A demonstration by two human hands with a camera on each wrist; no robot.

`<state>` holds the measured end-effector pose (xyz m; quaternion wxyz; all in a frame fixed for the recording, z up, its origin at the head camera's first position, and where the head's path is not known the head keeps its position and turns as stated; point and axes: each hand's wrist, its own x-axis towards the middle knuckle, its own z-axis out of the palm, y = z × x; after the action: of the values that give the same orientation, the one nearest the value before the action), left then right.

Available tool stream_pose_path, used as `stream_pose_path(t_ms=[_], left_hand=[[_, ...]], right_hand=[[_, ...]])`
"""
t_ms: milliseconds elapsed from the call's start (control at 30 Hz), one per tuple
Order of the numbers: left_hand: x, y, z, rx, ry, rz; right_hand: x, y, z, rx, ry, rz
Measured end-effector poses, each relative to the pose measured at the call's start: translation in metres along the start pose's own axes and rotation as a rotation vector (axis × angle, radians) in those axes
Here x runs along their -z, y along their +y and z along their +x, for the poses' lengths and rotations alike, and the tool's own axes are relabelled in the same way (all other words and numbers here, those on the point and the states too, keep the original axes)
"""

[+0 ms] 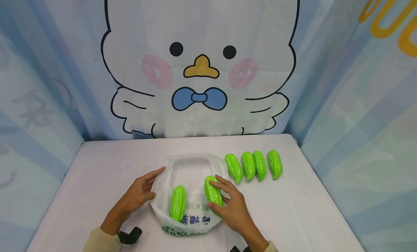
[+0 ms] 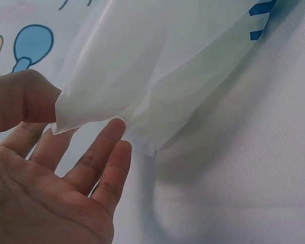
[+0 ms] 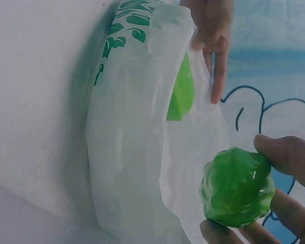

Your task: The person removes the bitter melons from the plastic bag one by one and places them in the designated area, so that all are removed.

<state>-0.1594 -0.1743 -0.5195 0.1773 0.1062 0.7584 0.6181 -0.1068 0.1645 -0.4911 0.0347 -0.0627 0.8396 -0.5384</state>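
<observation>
A translucent white plastic bag (image 1: 192, 228) with blue and green print stands with its mouth wide on the table. One bright green, bumpy bitter melon (image 1: 178, 203) lies in its left part. My left hand (image 1: 140, 190) touches the bag's left side, thumb and fingers spread along the rim; in the left wrist view the plastic hides some fingertips. Over the bag's right part, my right hand (image 1: 231, 205) holds a second bitter melon (image 1: 213, 190) between thumb and fingers. The right wrist view shows that bitter melon (image 3: 236, 188) end-on beside the bag's mouth.
Several more bitter melons (image 1: 249, 166) lie in a row at the back right of the white table (image 1: 293, 215), just beyond the bag. A curtain (image 1: 200, 118) with a cartoon bird hangs behind the table, and patterned cloth covers both sides.
</observation>
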Motion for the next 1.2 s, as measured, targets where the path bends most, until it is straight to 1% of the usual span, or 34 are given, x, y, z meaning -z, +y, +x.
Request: stream_pose_path(t_ms=[300,467,833,1033,1200], left_hand=[[0.002,0.000,-0.002,-0.017,-0.009,-0.003],[0.002,0.000,-0.003,-0.021,-0.011,-0.007],[0.003,0.000,-0.005,-0.010,-0.012,0.000],[0.005,0.001,-0.006,-0.013,-0.016,-0.004],[0.005,0.001,-0.008,-0.011,-0.013,-0.010]], right_hand=[[0.011,0.002,-0.010,-0.018,0.095,0.070],[0.018,0.007,-0.014,-0.024,0.134,0.094],[0.034,0.022,-0.026,-0.016,0.190,0.094],[0.039,0.029,-0.031,0.000,0.217,0.102],[0.038,0.036,-0.033,-0.035,0.225,0.107]])
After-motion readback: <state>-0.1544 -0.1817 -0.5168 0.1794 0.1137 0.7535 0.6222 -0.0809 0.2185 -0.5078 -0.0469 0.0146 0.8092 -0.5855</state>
